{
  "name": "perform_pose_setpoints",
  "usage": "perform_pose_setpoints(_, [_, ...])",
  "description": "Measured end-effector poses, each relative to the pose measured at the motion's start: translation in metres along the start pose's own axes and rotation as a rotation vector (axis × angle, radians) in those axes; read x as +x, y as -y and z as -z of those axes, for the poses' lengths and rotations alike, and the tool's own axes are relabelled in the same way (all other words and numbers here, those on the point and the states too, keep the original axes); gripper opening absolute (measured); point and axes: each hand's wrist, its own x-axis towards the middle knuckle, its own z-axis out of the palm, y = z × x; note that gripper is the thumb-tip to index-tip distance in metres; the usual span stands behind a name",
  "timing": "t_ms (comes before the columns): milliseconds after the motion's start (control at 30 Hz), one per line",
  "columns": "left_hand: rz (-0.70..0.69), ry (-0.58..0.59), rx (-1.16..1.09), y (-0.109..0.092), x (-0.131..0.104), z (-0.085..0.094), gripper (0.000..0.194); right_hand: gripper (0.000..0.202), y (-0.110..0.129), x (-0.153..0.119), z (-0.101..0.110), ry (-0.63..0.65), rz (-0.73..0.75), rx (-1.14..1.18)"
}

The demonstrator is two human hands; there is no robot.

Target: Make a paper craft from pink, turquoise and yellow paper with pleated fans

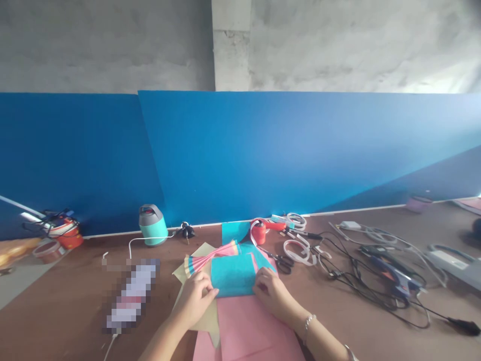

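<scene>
A blue sheet of paper lies in front of me, its near edge straight like a fold. My left hand pinches its lower left corner, and my right hand closes on its right edge. Beneath it are pink sheets and a pale yellow sheet. Just beyond my left hand rests a pleated paper fan in pink, yellow and blue, narrow at its middle. More blue paper lies behind. Scissors with dark handles sit to the right of the papers.
A red tape dispenser stands behind the papers. Rightward lie white cables, black cords and a blue tool. To the left are a blurred-out phone, a teal container, keys and a red bucket. A blue partition borders the table.
</scene>
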Motion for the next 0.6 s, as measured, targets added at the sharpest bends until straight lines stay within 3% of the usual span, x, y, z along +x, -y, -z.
perform_pose_setpoints(600, [0.082,0.013,0.147,-0.0016,-0.0015,-0.0039,0.022,0.024,0.0029,0.0056,0.002,0.022,-0.093,0.009])
